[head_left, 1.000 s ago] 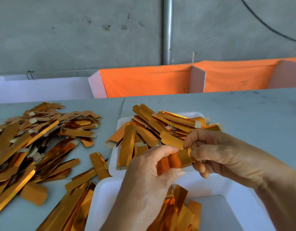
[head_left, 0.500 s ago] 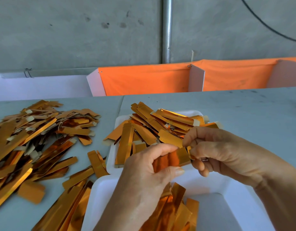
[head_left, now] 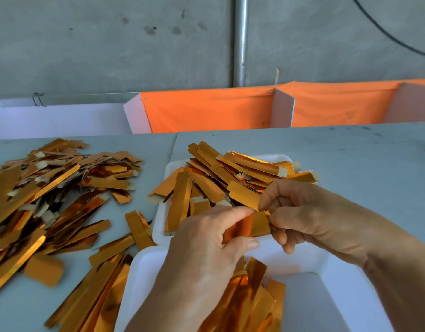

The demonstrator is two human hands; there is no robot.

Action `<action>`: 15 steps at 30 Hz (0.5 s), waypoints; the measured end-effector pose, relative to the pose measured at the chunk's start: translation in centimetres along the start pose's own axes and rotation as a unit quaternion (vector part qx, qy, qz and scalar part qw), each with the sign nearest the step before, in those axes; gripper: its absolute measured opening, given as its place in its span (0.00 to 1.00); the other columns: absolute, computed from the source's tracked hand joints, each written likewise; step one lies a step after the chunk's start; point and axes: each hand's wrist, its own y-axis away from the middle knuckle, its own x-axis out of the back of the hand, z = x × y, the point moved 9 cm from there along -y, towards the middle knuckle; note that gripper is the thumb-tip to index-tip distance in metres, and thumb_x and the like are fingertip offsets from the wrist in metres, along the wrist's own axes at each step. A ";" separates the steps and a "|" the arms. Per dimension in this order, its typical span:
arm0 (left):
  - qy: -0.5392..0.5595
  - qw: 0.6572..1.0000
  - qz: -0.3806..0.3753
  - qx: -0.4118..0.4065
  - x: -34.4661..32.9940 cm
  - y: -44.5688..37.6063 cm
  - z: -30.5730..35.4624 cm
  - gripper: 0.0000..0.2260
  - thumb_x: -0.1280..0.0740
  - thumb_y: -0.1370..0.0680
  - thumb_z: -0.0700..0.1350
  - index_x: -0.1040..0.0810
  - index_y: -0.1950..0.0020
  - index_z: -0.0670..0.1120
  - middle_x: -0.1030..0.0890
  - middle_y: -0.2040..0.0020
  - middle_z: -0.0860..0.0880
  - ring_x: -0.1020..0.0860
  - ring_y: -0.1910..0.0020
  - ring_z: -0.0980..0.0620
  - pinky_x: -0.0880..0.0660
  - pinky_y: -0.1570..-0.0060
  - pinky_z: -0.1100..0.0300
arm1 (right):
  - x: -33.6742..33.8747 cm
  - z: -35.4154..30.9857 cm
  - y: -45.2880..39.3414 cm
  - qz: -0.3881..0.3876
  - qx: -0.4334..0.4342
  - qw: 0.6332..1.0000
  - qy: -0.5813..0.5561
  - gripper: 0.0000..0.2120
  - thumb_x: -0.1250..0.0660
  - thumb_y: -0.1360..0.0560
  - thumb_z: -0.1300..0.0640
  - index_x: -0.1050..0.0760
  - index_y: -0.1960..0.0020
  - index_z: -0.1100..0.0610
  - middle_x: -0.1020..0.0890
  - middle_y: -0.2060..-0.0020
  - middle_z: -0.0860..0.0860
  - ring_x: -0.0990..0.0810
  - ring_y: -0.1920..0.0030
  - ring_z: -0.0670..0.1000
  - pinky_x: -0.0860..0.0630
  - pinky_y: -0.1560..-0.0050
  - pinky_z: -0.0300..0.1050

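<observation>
A shiny gold card strip (head_left: 253, 226) is held between both hands above the near white tray (head_left: 309, 264). My left hand (head_left: 206, 255) pinches its left part between thumb and forefinger. My right hand (head_left: 309, 219) grips its right end with curled fingers. Most of the strip is hidden by the fingers. Several more gold strips lie in the near tray (head_left: 249, 303) below the hands.
A second white tray (head_left: 160, 226) further back holds a heap of gold strips (head_left: 228, 178). A large loose pile of strips (head_left: 51, 188) covers the grey table on the left, and more lie at the near left (head_left: 94, 291). Orange cloth dividers (head_left: 206, 109) stand behind.
Both hands keep hold of the same strip at about the same place; the fingers have shifted slightly along it.
</observation>
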 end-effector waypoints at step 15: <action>0.054 0.997 -0.006 0.055 0.2 0.3 -1.1 0.17 0.30 0.30 0.57 0.25 0.42 0.66 0.24 0.53 0.72 0.30 0.48 0.75 0.31 0.58 0.82 | 0.0 -0.1 -0.1 -0.016 0.019 0.997 -0.075 0.09 0.34 0.36 0.63 0.25 0.56 0.61 0.23 0.74 0.56 0.25 0.74 0.50 0.26 0.74 0.38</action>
